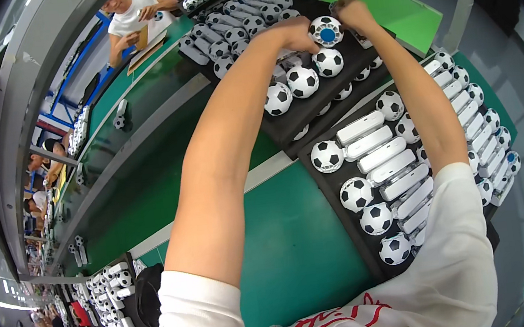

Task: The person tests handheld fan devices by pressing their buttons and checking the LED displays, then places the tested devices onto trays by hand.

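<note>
Both arms stretch far forward over the green counter (296,237). Between the two hands sits a small football-patterned ball with a blue round centre (326,31), raised just above the far black tray (307,110). The left hand (294,34) closes its fingers against the ball's left side, and the right hand (354,16) curls its fingers against the ball's right and upper side, so the ball is pinched between them.

Just below the held ball, three more black-and-white balls (302,81) lie in a slanting row on that tray, with further half-hidden ones beside the right forearm. Beyond the hands, the tray's far part is filled with rows of small white and black parts (239,17), too small to tell apart.

Nearer, to the right, a second black tray (346,225) holds a column of football-patterned balls (356,194) along its left edge and rows of white oblong cases (382,154) beside them; more balls and cases line its right side, partly hidden by the right arm.

At the far left end of the counter another person in a white shirt (132,13) holds something in both hands.
</note>
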Tool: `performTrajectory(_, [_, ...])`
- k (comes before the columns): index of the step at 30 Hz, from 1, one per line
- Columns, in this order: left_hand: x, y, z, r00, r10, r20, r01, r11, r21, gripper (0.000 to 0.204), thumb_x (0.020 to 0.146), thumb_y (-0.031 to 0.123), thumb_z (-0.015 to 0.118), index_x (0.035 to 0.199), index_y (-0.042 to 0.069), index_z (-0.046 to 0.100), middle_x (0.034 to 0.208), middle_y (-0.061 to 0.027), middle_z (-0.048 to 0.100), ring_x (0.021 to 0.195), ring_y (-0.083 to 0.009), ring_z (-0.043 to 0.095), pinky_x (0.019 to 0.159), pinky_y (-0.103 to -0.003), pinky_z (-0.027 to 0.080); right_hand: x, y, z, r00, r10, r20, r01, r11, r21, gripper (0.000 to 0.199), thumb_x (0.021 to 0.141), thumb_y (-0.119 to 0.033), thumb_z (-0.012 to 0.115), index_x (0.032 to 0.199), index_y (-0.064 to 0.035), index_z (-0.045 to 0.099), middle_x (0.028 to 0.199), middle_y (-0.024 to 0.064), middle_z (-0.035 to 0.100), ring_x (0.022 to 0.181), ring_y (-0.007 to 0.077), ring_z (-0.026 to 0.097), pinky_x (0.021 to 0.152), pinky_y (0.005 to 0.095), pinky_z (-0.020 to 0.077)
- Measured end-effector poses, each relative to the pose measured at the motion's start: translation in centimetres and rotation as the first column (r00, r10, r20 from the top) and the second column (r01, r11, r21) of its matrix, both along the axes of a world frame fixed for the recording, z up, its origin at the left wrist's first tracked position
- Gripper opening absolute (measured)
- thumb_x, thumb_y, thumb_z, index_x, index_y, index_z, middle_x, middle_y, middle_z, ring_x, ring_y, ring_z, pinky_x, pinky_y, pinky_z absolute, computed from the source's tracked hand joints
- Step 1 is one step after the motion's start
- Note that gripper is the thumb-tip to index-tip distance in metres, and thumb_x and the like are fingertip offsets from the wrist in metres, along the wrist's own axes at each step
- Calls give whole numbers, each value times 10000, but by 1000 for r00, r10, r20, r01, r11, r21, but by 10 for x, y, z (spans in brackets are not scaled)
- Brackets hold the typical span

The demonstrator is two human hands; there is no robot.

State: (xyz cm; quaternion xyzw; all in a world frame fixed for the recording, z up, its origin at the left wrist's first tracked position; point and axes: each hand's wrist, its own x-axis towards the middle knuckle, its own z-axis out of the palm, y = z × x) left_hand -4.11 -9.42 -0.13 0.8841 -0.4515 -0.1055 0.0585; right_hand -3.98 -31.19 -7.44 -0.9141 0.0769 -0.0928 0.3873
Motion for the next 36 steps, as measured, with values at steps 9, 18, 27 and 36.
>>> performTrajectory(9, [-3, 2, -4, 999, 33, -4, -33, 999, -25, 532, 647, 310, 774, 1058, -11, 668, 1040, -208, 687, 989, -301, 659, 878, -375, 495, 25, 0, 6, 951, -155, 269, 288, 762, -580, 656, 740, -409, 728, 1267, -74, 528, 1259, 224, 572, 1146, 401, 564, 926, 457, 494])
performTrajectory(18, [5, 2, -1, 999, 20, -47, -21, 999, -27, 528, 645, 299, 770, 1073, 5, 668, 1047, -198, 688, 983, -304, 659, 878, -368, 499, 1, 1, 48, 740, -329, 586, 490, 861, -135, 744, 687, -381, 753, 1265, 27, 524, 1207, 283, 587, 1085, 419, 598, 888, 475, 509])
performTrajectory(27, [-2, 3, 2, 999, 21, -29, -24, 996, -82, 477, 656, 291, 787, 1031, 12, 690, 1036, -179, 693, 969, -286, 661, 862, -354, 505, -60, 14, -14, 996, 0, 88, 22, 968, -249, 565, 706, -375, 716, 1107, 19, 657, 999, 279, 666, 976, 383, 651, 847, 425, 505])
performTrajectory(36, [1, -20, 7, 973, 114, -201, -189, 892, -409, 479, 692, 283, 777, 1050, -11, 656, 993, -170, 686, 879, -251, 666, 795, -359, 511, -94, 25, 29, 954, 228, -196, -225, 974, 38, 553, 830, -410, 629, 1173, 23, 634, 1067, 154, 676, 940, 223, 615, 843, 321, 460])
